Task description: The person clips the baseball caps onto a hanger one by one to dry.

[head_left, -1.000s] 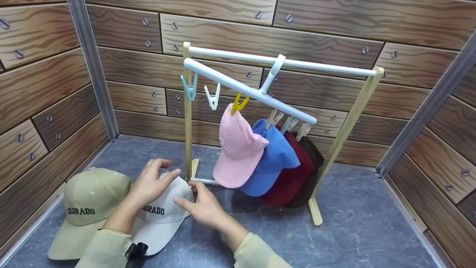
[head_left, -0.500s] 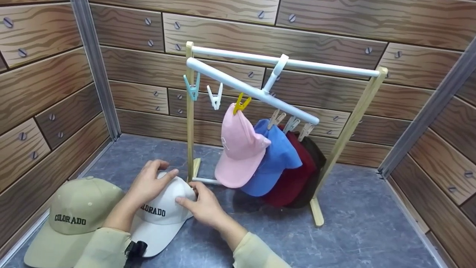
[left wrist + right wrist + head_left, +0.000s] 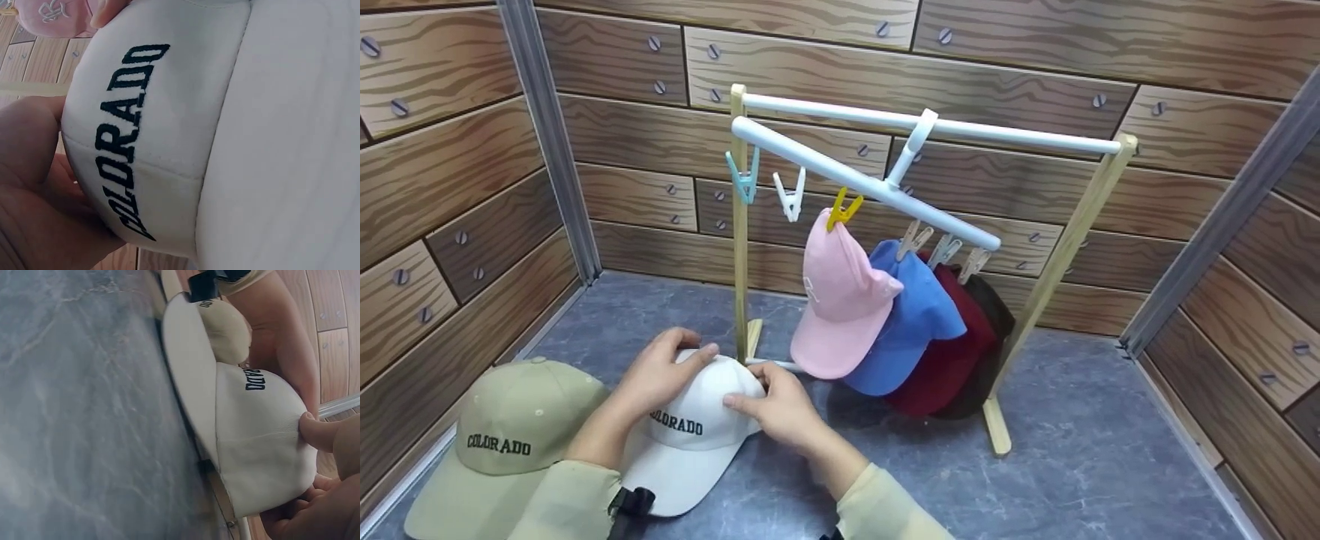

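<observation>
The white baseball cap (image 3: 712,405), lettered COLORADO in black, stands on the grey tabletop with its brim toward me. My left hand (image 3: 656,382) holds its crown from the left and back; some fingers are hidden behind it. At the cap's right side my right hand (image 3: 784,409) grips the crown, thumb on the front and fingers behind, also seen on the cap (image 3: 264,444) in the right wrist view. In the left wrist view the lettered front of the cap (image 3: 169,112) fills most of the picture. Left of it sits a khaki cap (image 3: 510,409), partly behind my left forearm.
A wooden rack (image 3: 1057,262) carries a tilted white hanger bar (image 3: 825,161). Clipped below are a pink cap (image 3: 840,315), a blue cap (image 3: 919,322), a dark red cap (image 3: 960,352) and a dark cap (image 3: 990,315). A teal clip (image 3: 745,180) and a white clip (image 3: 790,199) hang bare.
The khaki cap has shifted left and toward me. The white cap has turned slightly, and my right hand has slid a little to the right with it.
</observation>
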Demonstrator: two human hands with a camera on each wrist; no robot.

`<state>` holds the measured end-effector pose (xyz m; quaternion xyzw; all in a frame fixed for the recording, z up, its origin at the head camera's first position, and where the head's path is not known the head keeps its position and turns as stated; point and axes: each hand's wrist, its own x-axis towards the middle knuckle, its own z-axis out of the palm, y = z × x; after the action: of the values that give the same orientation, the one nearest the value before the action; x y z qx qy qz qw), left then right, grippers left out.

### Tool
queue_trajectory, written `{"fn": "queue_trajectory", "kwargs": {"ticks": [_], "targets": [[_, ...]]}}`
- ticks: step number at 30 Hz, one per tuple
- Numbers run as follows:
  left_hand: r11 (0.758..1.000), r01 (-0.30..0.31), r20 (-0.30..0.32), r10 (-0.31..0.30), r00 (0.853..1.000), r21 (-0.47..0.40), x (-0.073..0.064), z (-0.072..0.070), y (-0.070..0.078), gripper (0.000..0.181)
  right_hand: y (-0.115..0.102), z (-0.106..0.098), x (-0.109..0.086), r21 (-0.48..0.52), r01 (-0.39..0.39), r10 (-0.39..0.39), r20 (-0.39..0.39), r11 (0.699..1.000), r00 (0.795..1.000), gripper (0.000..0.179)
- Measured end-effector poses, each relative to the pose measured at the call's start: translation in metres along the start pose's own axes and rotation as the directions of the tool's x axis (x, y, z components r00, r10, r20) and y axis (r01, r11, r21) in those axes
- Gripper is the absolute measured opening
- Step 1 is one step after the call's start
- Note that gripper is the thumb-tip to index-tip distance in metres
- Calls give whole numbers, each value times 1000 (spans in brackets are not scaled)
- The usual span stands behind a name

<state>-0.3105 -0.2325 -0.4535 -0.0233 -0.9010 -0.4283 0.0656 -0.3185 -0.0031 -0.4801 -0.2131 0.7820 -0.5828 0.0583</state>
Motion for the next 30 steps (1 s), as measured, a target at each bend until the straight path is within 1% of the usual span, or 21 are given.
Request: {"fn": "queue_trajectory", "kwargs": {"ticks": [7, 12, 18, 24, 28, 30], "targets": [[999, 5, 45, -4, 999, -37, -1, 1, 3, 70, -6, -10, 0, 12, 12, -12, -2, 1000, 1000, 41], [998, -10, 70, 14, 997, -60, -2, 2, 5, 69, -10, -14, -2, 38, -1, 1, 0, 999, 1000, 39], [994, -54, 56, 59, 997, -90, -2, 3, 5, 62, -17, -17, -4, 48, -3, 3, 17, 999, 1000, 37], [991, -58, 37, 63, 997, -121, -4, 3, 7, 61, -23, -19, -7, 61, -3, 2, 15, 998, 1000, 33], [986, -50, 34, 56, 998, -158, -6, 2, 10, 60, -27, -21, -8, 76, 5, -5, 3, 997, 1000, 31], [981, -58, 29, 64, 998, -183, -6, 2, 12, 59, -29, -23, -7, 80, 12, -11, -5, 997, 1000, 31]]}}
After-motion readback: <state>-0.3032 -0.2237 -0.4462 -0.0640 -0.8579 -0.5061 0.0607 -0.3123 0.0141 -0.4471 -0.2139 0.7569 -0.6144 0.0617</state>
